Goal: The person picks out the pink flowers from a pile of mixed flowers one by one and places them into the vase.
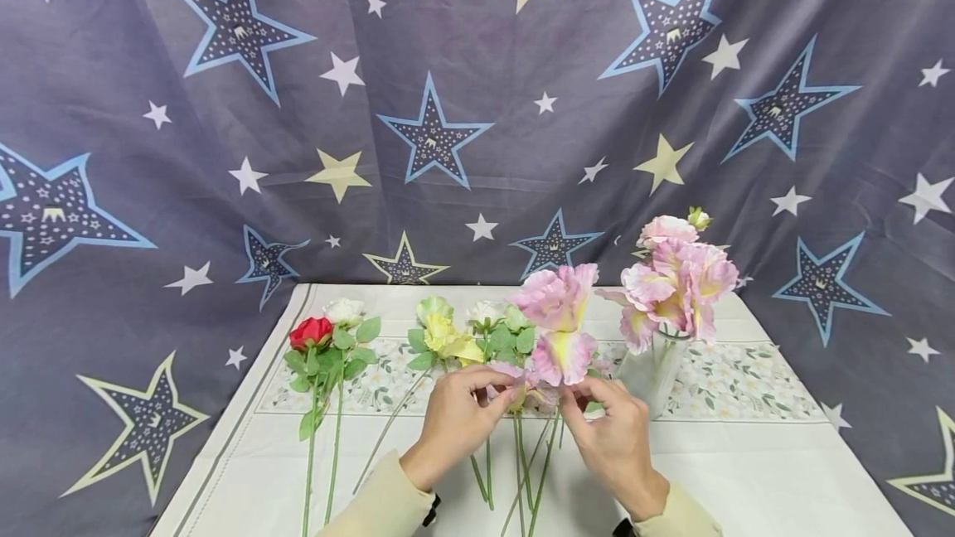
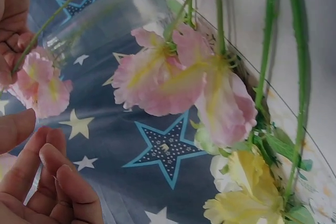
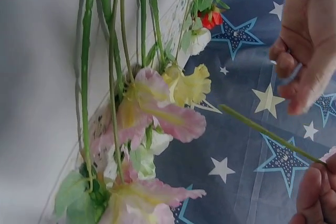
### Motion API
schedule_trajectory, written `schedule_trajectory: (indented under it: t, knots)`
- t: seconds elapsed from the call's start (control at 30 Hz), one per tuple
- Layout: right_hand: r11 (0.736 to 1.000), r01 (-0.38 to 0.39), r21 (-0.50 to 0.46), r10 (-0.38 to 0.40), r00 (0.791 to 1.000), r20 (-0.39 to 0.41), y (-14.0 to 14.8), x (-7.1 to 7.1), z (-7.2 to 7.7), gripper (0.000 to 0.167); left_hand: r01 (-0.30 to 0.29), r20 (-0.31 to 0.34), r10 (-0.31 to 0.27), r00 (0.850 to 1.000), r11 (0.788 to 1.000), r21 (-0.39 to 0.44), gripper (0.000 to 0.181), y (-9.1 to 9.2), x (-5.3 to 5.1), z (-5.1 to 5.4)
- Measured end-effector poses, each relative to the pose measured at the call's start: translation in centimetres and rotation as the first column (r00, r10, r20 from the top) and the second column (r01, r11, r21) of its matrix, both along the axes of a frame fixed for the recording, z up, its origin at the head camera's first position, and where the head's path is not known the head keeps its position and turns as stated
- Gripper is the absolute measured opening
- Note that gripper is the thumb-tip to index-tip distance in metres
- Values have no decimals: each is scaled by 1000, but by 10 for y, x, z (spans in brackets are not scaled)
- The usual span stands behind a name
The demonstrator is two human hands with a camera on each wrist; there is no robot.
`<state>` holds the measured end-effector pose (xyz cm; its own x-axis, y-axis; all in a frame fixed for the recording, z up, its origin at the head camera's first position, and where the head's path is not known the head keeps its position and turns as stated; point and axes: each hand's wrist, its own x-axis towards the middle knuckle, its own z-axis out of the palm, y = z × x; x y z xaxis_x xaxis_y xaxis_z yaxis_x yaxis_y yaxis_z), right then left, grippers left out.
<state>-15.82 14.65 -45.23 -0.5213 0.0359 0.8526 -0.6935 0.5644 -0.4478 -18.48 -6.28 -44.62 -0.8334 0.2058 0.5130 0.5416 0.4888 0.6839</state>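
Observation:
Both hands work at a pink iris [image 1: 558, 301] with a yellow throat, raised over the middle of the table. My left hand [image 1: 457, 411] pinches at a petal edge on its left side, thumb and forefinger together. On the other side my right hand [image 1: 613, 435] pinches the flower just below the bloom; a thin green stem [image 3: 268, 132] sticks out of its fingers in the right wrist view. More pink irises [image 2: 226, 100] lie on the table beneath the hands, partly hidden in the head view. Pink irises [image 1: 682, 280] also fill a clear glass vase [image 1: 656, 375] at right.
A red rose [image 1: 310, 332] and a white rose [image 1: 344, 312] lie at left, stems toward me. A yellow flower [image 1: 445, 335] and another white rose [image 1: 485, 312] lie behind my left hand. A floral runner [image 1: 746, 384] crosses the white table before a starry curtain [image 1: 448, 40].

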Motion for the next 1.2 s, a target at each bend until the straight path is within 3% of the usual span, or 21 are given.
schedule_trajectory:
  t: [0.4, 0.67, 1.0, 1.2]
  knots:
    - [994, 109, 16, -108, 992, -66, 18, -3, 19, 18, -91, 1, 91, 996, 994, -65, 14, -16, -4, -11]
    - [983, 183, 24, -177, 973, -150, 35, -6, 31, 1, -117, 14, 119, 993, 990, -83, 15, -23, -5, -14]
    - [965, 261, -22, -260, 944, -204, 55, -6, 56, 15, -147, 47, 155, 987, 980, -134, 19, -33, -7, -16]
    - [953, 300, -52, -304, 929, -213, 66, -6, 66, 15, -163, 24, 169, 985, 975, -152, 21, -38, -10, -18]
